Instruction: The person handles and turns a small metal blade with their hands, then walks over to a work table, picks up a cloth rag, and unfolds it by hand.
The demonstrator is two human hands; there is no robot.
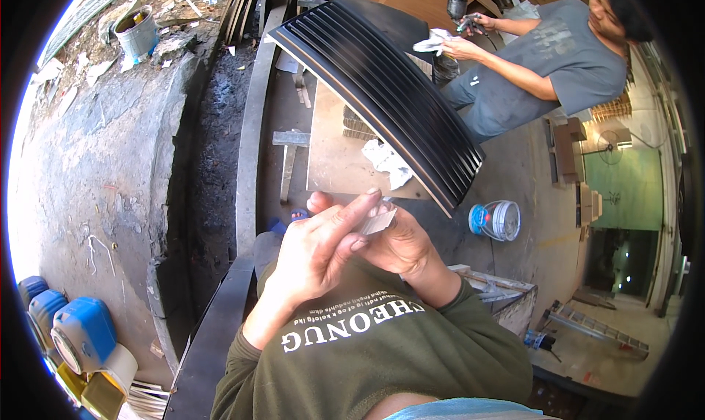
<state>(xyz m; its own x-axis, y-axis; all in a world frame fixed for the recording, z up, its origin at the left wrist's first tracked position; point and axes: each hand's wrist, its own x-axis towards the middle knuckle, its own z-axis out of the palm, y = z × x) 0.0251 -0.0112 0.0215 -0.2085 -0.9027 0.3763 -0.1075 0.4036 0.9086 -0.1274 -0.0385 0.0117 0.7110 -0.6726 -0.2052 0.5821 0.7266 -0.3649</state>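
A small folded pale grey-tan sheet [377, 221], perhaps sandpaper, is pinched between my two hands in front of my chest. My left hand [316, 236] comes from the lower left, its fingers bent over the sheet and its thumb against the sheet's lower edge. Around the sheet's other side curls my right hand [402, 245], with some of its fingertips hidden behind the left fingers. Beyond my hands, and apart from them, a black ridged panel [382, 89] lies slanted on supports.
Across the panel stands a person [543, 67] holding a spray gun [458, 12] and a white cloth [435, 41]. Below the panel are a board [330, 156] and a crumpled white rag [388, 163]. A bucket [504, 220] stands right; blue jugs [84, 328] sit lower left; a ladder [598, 330] lies right.
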